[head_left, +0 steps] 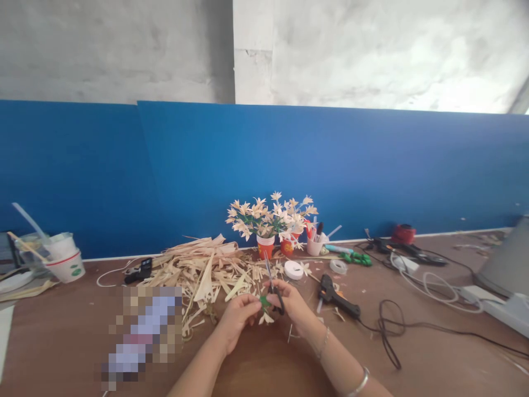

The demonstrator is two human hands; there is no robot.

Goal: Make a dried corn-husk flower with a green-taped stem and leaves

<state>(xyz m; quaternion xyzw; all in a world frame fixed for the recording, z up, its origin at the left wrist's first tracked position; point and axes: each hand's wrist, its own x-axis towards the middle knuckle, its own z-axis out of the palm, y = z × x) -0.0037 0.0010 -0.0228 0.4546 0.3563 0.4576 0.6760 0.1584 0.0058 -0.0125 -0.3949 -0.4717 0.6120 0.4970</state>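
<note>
My left hand (242,315) pinches a small green piece (263,301) at its fingertips, with a pale flower (266,318) just below it. Around the handles of dark-handled scissors (270,271) are the fingers of my right hand (292,304), and the blades point up and away. Both hands meet close together over the brown table, and the right fingertips are also at the green piece. Behind them stand pale flowers (248,212) with green stems in a red paper cup (265,248).
Dried husks (206,267) are heaped left of centre. Right of my hands lie a white tape roll (293,269), a black glue gun (336,298) and its looping cable. A white cup (66,266) stands far left. A blue partition (289,160) borders the table.
</note>
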